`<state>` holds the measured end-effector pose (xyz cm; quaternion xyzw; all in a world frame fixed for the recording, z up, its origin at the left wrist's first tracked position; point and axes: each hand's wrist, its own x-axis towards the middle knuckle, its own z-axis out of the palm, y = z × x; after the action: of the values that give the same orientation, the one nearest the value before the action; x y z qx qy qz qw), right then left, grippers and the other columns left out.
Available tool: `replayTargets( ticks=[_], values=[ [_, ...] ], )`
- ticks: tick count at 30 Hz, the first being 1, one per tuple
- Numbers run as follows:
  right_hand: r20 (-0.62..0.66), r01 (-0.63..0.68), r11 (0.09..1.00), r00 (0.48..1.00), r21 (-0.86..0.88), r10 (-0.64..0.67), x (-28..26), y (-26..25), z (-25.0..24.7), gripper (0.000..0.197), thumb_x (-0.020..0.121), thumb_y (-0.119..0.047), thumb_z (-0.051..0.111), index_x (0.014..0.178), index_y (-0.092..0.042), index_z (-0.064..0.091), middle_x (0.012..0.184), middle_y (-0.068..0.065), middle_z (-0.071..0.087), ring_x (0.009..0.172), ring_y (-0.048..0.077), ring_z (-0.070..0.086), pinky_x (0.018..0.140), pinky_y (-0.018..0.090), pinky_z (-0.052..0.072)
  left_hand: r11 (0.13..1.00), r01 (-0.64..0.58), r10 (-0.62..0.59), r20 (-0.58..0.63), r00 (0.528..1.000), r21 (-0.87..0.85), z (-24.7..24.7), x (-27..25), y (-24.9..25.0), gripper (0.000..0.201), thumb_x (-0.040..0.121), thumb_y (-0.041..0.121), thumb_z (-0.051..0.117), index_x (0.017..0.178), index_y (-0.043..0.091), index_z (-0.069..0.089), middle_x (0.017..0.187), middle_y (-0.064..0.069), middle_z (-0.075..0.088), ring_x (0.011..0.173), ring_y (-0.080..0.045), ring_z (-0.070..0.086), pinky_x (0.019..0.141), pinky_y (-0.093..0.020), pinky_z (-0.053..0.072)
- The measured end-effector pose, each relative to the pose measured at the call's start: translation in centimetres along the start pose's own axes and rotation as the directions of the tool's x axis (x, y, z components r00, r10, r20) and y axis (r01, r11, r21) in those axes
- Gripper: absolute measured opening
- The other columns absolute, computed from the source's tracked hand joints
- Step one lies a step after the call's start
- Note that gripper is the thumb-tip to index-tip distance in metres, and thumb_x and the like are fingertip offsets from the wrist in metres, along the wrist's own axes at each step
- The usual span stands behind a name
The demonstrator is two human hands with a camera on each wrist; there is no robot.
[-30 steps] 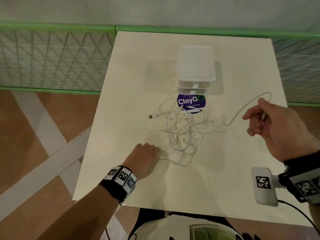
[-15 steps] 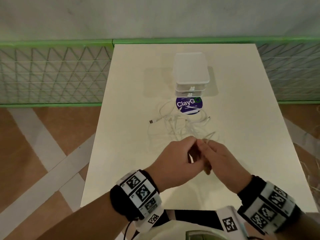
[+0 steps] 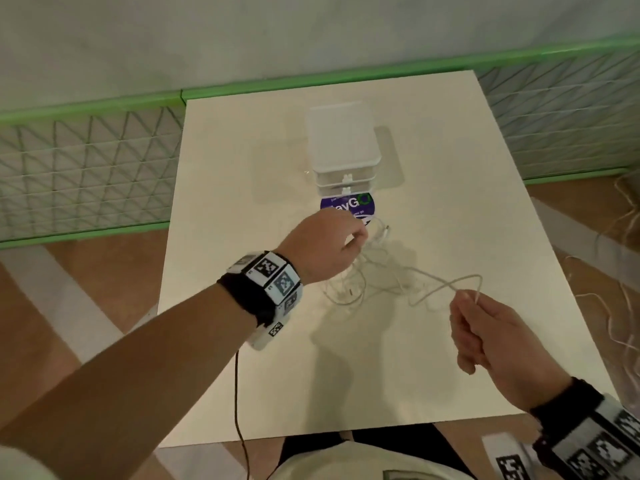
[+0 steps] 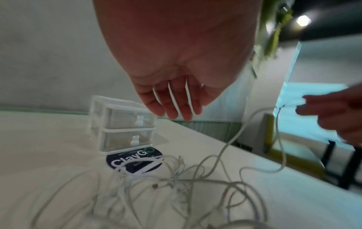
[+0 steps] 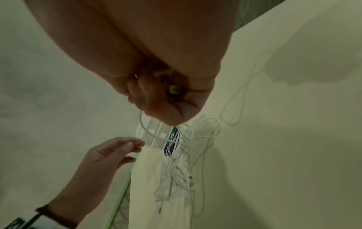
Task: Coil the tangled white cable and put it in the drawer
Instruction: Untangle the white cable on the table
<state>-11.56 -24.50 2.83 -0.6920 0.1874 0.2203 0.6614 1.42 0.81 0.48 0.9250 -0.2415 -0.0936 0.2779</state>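
The tangled white cable (image 3: 367, 271) lies on the white table (image 3: 450, 168) in front of a small clear two-drawer unit (image 3: 343, 143), whose two drawers are closed. My right hand (image 3: 467, 306) hovers above the table's right side and pinches a strand that loops back to the tangle. The right wrist view shows my right hand (image 5: 166, 108) curled round the cable (image 5: 176, 170). My left hand (image 3: 353, 237) hovers over the tangle's far end. In the left wrist view my left hand (image 4: 176, 108) hangs straight-fingered and empty above the cable (image 4: 176, 178), near the drawer unit (image 4: 125, 124).
A round purple ClayGo sticker (image 3: 349, 206) lies on the table right before the drawers. Green mesh fencing (image 3: 86, 174) runs behind and beside the table. Loose thin cables (image 3: 616, 306) lie on the floor to the right. A dark cord (image 3: 239, 393) hangs from my left wristband.
The hands, together over the near middle half a second ago, have parted. The left went forward over the tangle; the right pulled a strand out to the right.
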Motion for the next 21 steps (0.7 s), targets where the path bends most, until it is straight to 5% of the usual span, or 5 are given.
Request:
replayTargets(
  ticks=[6,9,12,17,21],
  values=[
    [0.063,-0.068,0.997,0.996,0.04,0.066,1.4,-1.2,-3.9,0.047,0.096,-0.034,0.054,0.058,-0.012,0.037,0.058,0.01,0.025,0.049,0.021,0.023,0.046,0.035,0.035,0.99,0.039,-0.079,0.3,0.951,0.137,5.4,7.1,0.3,0.035,0.098,0.007,0.045,0.123,0.02,0.066,0.122,-0.006,0.065,0.109,-0.027,0.06,0.093,-0.042,0.049],
    [0.12,-0.119,0.99,0.987,0.077,0.11,2.4,-1.7,-5.0,0.05,0.096,-0.03,0.053,0.054,-0.01,0.034,0.057,0.013,0.031,0.051,0.024,0.027,0.05,0.037,0.038,0.957,-0.011,-0.104,0.377,0.92,0.289,8.3,8.5,0.0,0.03,0.095,0.017,0.053,0.122,0.025,0.065,0.122,-0.008,0.061,0.108,-0.03,0.061,0.084,-0.041,0.053],
    [0.15,-0.149,0.983,0.98,0.105,0.132,3.4,-2.4,-5.9,0.05,0.096,-0.029,0.052,0.055,-0.01,0.029,0.057,0.016,0.036,0.052,0.027,0.032,0.054,0.04,0.043,0.939,-0.012,-0.109,0.329,0.938,0.345,9.9,8.8,-0.5,0.022,0.092,0.036,0.059,0.104,0.019,0.065,0.107,-0.007,0.062,0.095,-0.031,0.063,0.073,-0.039,0.05],
    [0.17,-0.158,0.973,0.977,0.166,0.13,5.0,-3.0,-6.1,0.047,0.092,-0.033,0.052,0.056,-0.003,0.044,0.068,0.019,0.05,0.069,0.03,0.048,0.083,0.045,0.048,0.943,0.079,-0.142,0.178,0.974,0.324,10.1,8.7,-1.3,0.03,0.089,0.05,0.062,0.086,0.021,0.07,0.102,-0.002,0.062,0.098,-0.026,0.055,0.082,-0.041,0.047],
    [0.168,-0.202,0.92,0.974,0.336,0.153,6.0,-3.3,-4.7,0.049,0.099,-0.042,0.047,0.066,-0.007,0.056,0.057,0.012,0.045,0.054,0.025,0.045,0.065,0.039,0.046,0.972,0.231,-0.23,0.021,0.973,-0.042,7.6,8.2,-0.6,0.025,0.094,0.039,0.058,0.086,0.016,0.062,0.085,0.0,0.067,0.081,-0.022,0.062,0.075,-0.041,0.053]
  ],
)
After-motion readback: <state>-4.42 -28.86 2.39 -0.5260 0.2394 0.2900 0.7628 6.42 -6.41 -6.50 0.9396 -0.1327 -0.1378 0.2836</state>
